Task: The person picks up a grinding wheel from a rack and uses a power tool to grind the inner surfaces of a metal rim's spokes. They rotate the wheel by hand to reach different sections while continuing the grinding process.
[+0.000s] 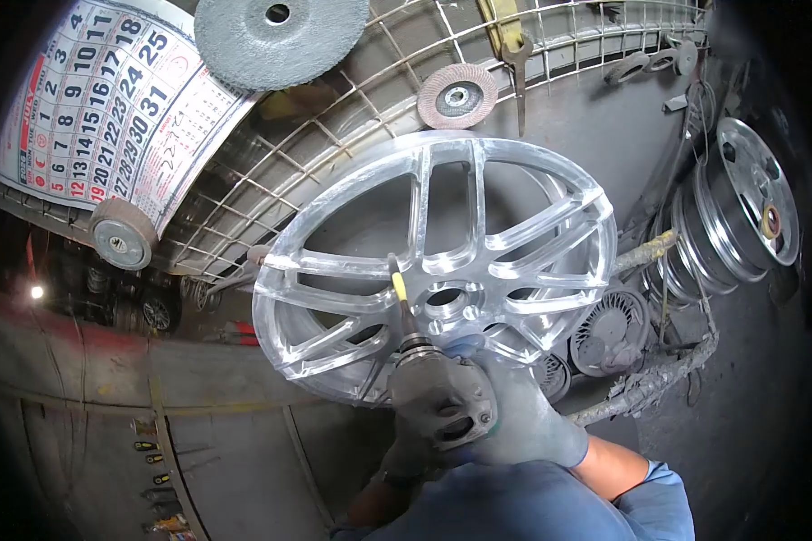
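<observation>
Both gloved hands, right hand and left hand, clamped together on the grinder, steadying its tip against a spoke of the wheel propped upright before the wire rack.

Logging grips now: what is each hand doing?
Left hand: mostly hidden behind the grinder; cannot be told.
Right hand: closed on the grinder.

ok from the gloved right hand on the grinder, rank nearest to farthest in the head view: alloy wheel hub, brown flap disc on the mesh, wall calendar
1. Alloy wheel hub: just above the right hand, near the grinder tip.
2. Brown flap disc: higher up, on the wire mesh above the wheel.
3. Calendar: farthest, at upper left.
</observation>
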`<state>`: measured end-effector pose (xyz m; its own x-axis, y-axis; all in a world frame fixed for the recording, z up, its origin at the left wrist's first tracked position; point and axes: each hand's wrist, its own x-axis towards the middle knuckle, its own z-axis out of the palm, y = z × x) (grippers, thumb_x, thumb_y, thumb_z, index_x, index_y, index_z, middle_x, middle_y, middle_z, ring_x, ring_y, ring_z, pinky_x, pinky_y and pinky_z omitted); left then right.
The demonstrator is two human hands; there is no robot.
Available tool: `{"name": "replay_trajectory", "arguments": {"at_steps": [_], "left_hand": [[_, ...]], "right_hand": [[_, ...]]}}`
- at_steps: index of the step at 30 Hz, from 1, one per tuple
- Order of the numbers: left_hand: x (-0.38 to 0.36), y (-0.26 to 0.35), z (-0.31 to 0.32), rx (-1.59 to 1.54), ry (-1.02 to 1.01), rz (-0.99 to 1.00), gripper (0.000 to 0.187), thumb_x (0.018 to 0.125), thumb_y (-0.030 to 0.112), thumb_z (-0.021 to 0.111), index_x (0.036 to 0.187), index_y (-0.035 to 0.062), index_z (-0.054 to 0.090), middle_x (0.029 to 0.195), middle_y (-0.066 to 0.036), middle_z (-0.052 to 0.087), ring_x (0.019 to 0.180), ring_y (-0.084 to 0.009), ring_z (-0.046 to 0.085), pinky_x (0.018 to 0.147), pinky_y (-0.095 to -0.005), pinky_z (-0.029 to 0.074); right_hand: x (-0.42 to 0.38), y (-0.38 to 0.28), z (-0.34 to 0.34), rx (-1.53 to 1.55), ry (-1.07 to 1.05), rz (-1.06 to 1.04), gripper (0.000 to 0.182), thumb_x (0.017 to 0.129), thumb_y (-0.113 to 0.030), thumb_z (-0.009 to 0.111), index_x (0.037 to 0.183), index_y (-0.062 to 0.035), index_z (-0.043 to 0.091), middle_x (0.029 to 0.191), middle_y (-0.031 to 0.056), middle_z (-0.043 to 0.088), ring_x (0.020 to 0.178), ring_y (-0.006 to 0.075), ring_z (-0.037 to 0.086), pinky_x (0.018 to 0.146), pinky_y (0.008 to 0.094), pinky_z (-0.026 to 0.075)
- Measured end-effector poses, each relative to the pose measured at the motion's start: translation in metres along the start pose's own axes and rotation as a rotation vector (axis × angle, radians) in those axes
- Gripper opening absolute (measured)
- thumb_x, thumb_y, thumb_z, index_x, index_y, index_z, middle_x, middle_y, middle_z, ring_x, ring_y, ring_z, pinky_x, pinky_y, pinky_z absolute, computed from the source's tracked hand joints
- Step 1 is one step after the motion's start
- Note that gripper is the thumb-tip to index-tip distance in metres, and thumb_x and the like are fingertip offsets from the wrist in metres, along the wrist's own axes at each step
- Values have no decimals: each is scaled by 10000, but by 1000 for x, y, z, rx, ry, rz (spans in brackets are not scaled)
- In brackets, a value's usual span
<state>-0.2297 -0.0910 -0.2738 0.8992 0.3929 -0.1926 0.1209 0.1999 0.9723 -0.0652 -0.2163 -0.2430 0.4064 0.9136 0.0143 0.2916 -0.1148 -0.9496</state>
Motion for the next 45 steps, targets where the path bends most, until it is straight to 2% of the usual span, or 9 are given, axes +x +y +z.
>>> {"name": "replay_trajectory", "arguments": {"at_steps": [1, 2, 8, 10, 12, 15, 27, 40, 45], "left_hand": [[-5, 9, 5, -539, 178, -442, 614, 671, 283, 925, 1155, 7, 667, 1190, -107, 652, 1091, -247, 643, 958, -373, 528], [0, 19, 7, -571, 230, -501, 616, 671, 283, 924, 1157, 7, 666, 1190, -107, 652, 1091, -246, 643, 958, -374, 528], [25, 23, -5, -262, 202, -93, 627, 674, 287, 923, 1168, 7, 658, 1190, -106, 652, 1092, -245, 643, 960, -374, 527], [27, 21, -7, -244, 205, -76, 631, 674, 288, 923, 1172, 7, 655, 1189, -106, 652, 1092, -245, 643, 960, -374, 527], [24, 15, -9, -226, 190, -79, 634, 675, 289, 922, 1175, 7, 653, 1189, -105, 652, 1093, -245, 642, 961, -374, 527], [12, 3, -9, -198, 150, -115, 640, 677, 290, 922, 1181, 7, 649, 1189, -105, 653, 1093, -244, 642, 962, -374, 526], [36, 41, -25, -203, 266, 29, 662, 682, 297, 920, 1202, 6, 633, 1188, -103, 653, 1095, -243, 641, 965, -375, 524], [0, -15, -2, -85, 23, -118, 685, 687, 303, 917, 1226, 5, 616, 1187, -100, 654, 1096, -241, 640, 969, -376, 522], [6, -2, 6, -47, -17, 8, 673, 679, 262, 924, 1227, 15, 621, 1181, -88, 654, 1094, -221, 636, 972, -375, 517]], "right_hand": [[1, -7, -2, -1, -4, -5, 1008, 640, -452, 900, 1372, 29, 402, 1034, 284, 670, 981, 464, 671, 843, 498, 547], [2, -19, -5, 60, -14, 52, 1016, 639, -466, 900, 1374, 29, 402, 1040, 282, 670, 994, 462, 668, 852, 494, 545], [21, -36, -6, 181, -21, -73, 902, 661, -311, 902, 1389, -56, 434, 1163, 206, 662, 1069, 384, 673, 897, 445, 544], [21, -38, -6, 171, -23, -131, 919, 651, -319, 911, 1390, -53, 433, 1162, 200, 665, 1065, 380, 676, 899, 444, 544], [15, -40, -9, 140, -113, 125, 914, 650, -336, 915, 1380, -52, 444, 1198, 199, 647, 1081, 368, 671, 907, 436, 543], [9, -29, -3, 3, -72, -16, 1001, 668, -483, 882, 1365, 46, 395, 1132, 276, 646, 1041, 450, 654, 898, 492, 530], [32, -56, -2, 205, -44, -215, 956, 622, -376, 942, 1363, -45, 439, 1201, 201, 645, 1077, 388, 669, 900, 430, 551], [-5, -4, -9, 12, -13, 66, 895, 657, -405, 902, 1313, 37, 482, 1212, 242, 604, 1047, 400, 666, 864, 445, 551], [-4, -11, -11, 34, 17, 66, 826, 689, -332, 853, 1280, 56, 426, 1074, 302, 654, 1019, 488, 648, 873, 528, 529]]}}
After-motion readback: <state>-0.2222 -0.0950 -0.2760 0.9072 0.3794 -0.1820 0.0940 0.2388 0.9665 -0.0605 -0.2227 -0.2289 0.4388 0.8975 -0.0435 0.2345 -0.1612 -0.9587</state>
